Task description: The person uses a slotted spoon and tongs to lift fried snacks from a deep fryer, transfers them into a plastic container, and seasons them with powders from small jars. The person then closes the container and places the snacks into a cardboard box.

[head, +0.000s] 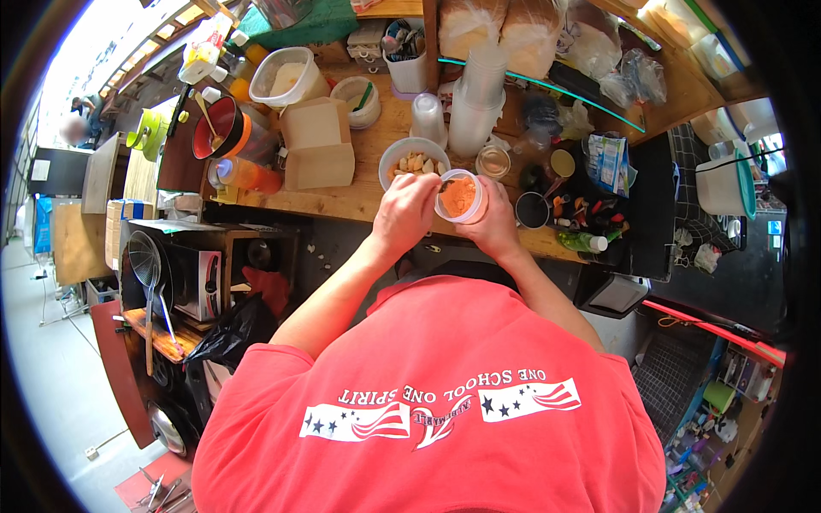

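My right hand (pixel 492 218) holds a small round plastic tub (pixel 459 196) of orange powder, tilted so its open mouth faces up towards me. My left hand (pixel 405 210) is at the tub's left rim with its fingers bent together; whether something small is pinched there I cannot tell. Just behind the hands, a white bowl (pixel 392 154) holds pale, chunky food pieces. A round clear lid or shallow container (pixel 493 161) lies behind my right hand. Stacked clear plastic cups (pixel 428 115) and taller stacked containers (pixel 475 115) stand beyond the bowl.
On the wooden counter (pixel 365 195) an open cardboard box (pixel 319 144), a squeeze bottle (pixel 250 176) and a red-lined bowl (pixel 215 130) stand left. A dark cup (pixel 532 210) and a green bottle (pixel 580 242) are right. A person (pixel 86 118) is far off, upper left.
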A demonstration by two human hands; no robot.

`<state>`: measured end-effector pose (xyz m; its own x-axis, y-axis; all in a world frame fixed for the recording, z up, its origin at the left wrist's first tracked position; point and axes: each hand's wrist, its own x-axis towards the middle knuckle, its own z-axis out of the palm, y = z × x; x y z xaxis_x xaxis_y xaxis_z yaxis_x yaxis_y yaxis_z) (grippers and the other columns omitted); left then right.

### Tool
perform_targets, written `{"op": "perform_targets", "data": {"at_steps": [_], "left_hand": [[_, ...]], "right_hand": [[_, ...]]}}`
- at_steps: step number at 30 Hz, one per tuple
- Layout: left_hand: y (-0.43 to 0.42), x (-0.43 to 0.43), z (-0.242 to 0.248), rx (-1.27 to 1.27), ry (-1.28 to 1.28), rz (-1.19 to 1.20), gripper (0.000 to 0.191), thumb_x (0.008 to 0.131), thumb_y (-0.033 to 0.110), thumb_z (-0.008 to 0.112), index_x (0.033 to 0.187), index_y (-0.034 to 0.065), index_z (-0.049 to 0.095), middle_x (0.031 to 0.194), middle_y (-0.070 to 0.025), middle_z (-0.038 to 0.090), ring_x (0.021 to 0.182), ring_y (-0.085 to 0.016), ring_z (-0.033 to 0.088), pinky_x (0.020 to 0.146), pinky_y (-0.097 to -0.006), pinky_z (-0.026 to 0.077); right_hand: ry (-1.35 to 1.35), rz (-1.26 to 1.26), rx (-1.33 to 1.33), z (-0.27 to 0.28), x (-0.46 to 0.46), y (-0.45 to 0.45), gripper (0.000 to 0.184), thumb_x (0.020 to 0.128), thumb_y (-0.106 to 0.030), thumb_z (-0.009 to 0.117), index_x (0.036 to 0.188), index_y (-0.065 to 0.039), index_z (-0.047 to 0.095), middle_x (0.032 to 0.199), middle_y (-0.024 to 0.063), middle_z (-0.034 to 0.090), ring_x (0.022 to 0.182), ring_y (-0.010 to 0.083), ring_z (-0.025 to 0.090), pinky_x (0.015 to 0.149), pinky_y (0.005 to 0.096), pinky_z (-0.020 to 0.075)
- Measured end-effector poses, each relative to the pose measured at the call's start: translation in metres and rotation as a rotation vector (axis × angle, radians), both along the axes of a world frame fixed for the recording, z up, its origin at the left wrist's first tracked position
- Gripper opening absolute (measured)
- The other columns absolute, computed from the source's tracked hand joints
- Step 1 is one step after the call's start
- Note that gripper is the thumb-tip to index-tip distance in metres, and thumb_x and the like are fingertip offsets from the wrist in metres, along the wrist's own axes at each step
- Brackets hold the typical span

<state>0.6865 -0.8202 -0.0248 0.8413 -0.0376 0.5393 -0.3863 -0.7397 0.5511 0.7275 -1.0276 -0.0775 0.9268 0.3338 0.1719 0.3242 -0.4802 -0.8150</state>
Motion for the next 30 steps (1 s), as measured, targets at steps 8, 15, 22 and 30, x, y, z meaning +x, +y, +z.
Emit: {"op": "perform_targets", "data": {"at_steps": [8,15,22,30], "left_hand": [[-0.009,0.000,-0.011,-0.381,0.301,0.149,0.018,0.094,0.000,0.074,0.109,0.0005,0.064,0.091,-0.0148,0.079,0.079,-0.018,0.077,0.071,-0.0306,0.059],[-0.001,-0.004,-0.021,-0.714,0.480,0.235,0.022,0.095,0.003,0.076,0.112,0.0001,0.062,0.089,-0.0143,0.079,0.079,-0.014,0.075,0.070,-0.0300,0.059],[0.022,0.001,-0.030,-1.091,0.534,0.206,0.031,0.099,0.004,0.076,0.123,0.0010,0.057,0.103,-0.0097,0.076,0.091,-0.011,0.070,0.083,-0.0259,0.057],[0.056,0.009,-0.036,-0.581,0.246,0.405,0.023,0.095,0.005,0.079,0.112,0.0014,0.063,0.089,-0.0089,0.078,0.083,-0.011,0.072,0.074,-0.0269,0.057]], "right_hand": [[0.032,0.023,-0.010,0.000,-0.003,0.001,0.093,0.059,-0.016,0.094,0.141,-0.003,0.053,0.133,0.0193,0.060,0.125,0.0401,0.061,0.109,0.0451,0.0501],[0.002,0.022,-0.031,-0.001,-0.006,0.000,0.094,0.059,-0.017,0.095,0.141,-0.002,0.053,0.134,0.0190,0.061,0.125,0.0395,0.061,0.109,0.0449,0.0503],[0.043,-0.031,-0.017,-0.007,-0.008,0.001,0.091,0.061,-0.020,0.095,0.140,0.000,0.055,0.133,0.0192,0.062,0.125,0.0390,0.061,0.109,0.0448,0.0502],[0.099,-0.043,-0.042,-0.011,-0.012,-0.002,0.086,0.061,-0.018,0.091,0.138,-0.003,0.056,0.133,0.0193,0.061,0.125,0.0391,0.060,0.109,0.0452,0.0503]]}}
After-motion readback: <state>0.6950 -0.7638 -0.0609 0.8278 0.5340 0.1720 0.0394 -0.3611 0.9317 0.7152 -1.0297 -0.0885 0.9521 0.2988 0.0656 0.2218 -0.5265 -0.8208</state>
